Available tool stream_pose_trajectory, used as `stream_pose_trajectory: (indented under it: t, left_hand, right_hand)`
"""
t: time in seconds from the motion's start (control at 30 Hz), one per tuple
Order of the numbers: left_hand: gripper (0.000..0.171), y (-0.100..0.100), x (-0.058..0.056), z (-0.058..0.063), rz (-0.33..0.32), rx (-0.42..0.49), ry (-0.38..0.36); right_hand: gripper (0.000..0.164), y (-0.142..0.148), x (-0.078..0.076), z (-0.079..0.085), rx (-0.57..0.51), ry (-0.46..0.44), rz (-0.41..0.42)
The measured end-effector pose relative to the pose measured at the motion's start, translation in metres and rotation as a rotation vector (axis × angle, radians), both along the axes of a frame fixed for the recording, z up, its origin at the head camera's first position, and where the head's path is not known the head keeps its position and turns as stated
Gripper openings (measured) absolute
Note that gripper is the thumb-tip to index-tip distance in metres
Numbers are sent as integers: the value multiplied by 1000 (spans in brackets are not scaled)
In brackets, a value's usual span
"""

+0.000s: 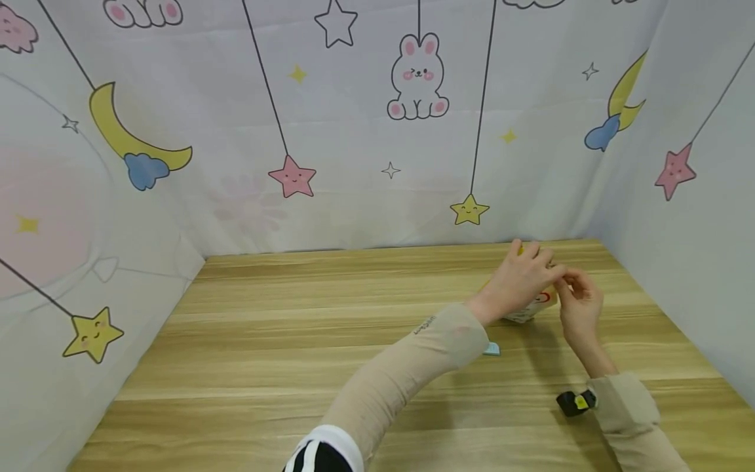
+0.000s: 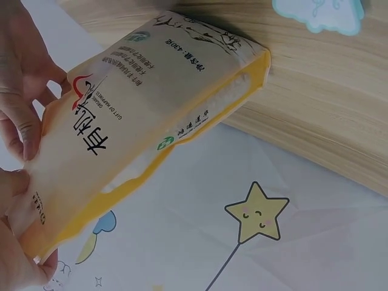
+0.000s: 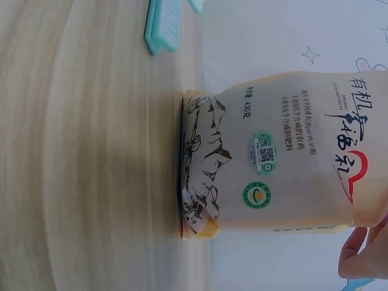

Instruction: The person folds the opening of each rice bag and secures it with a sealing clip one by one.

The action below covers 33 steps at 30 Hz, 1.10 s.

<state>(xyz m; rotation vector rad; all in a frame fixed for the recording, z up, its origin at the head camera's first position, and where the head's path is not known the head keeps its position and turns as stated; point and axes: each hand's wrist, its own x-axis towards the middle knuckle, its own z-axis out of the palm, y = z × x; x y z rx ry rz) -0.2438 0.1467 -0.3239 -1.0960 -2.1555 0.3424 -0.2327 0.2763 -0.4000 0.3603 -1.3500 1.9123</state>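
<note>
A pale food bag [image 2: 139, 91] with orange-yellow edges and Chinese lettering stands upright on the table, its bottom on the wood in the right wrist view. My left hand [image 1: 522, 278] pinches one top corner between thumb and fingers, partly covering the bag in the head view. My right hand [image 1: 580, 308] pinches the top edge at the other side, its fingertips close to the left hand's. White contents show through a side window in the left wrist view. On the table beside the bag lies a light-blue clip [image 3: 165, 27] with a scalloped edge, half hidden by the left sleeve in the head view.
The wood-grain table [image 1: 248, 354] is bordered by white cloth walls [image 1: 348, 124] printed with stars, moons and rabbits. The bag stands near the back right, close to the right-hand wall. A small black device [image 1: 575, 403] is on the right wrist.
</note>
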Motion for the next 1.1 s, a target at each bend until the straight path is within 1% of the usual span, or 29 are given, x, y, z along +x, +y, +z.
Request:
stream_pose_trajectory:
  t: [0.13, 0.27, 0.53, 0.77, 0.93, 1.1]
  left_hand:
    - [26, 0, 0, 1, -3, -5, -19]
    - [27, 0, 1, 2, -7, -6, -58]
    - [26, 0, 2, 6, 8, -29, -88]
    - [26, -3, 0, 7, 16, -32, -108]
    - [26, -4, -1, 8, 23, -32, -99]
    - [25, -4, -2, 8, 15, -42, -104]
  right_hand:
    - [21, 3, 1, -2, 33, 16, 11]
    - [20, 5, 3, -3, 63, -3, 5]
    - [21, 10, 7, -4, 136, -92, -31]
    - [22, 11, 7, -5, 112, -163, -77]
    - [21, 12, 4, -6, 113, -158, -73]
    - [20, 15, 3, -9, 109, -108, -49]
